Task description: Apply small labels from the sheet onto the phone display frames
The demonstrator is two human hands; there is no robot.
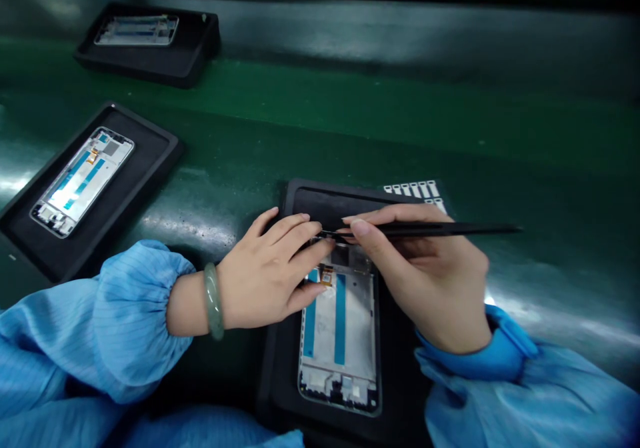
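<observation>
A phone frame with blue adhesive strips and a small orange flex cable lies in a black tray before me. Over its upper left end rests my left hand, palm down with fingers spread, the fingertips near the frame's top edge. My right hand pinches black tweezers between thumb and fingers. The tweezers lie nearly level, their tips pointing left to the top of the frame, close to my left fingertips. Whatever the tips touch is hidden by my fingers.
A sheet of small white pieces lies behind the tray, partly covered by my right hand. To the left, a second black tray holds another phone frame. Farther back sits a third tray with a frame. The work surface is green.
</observation>
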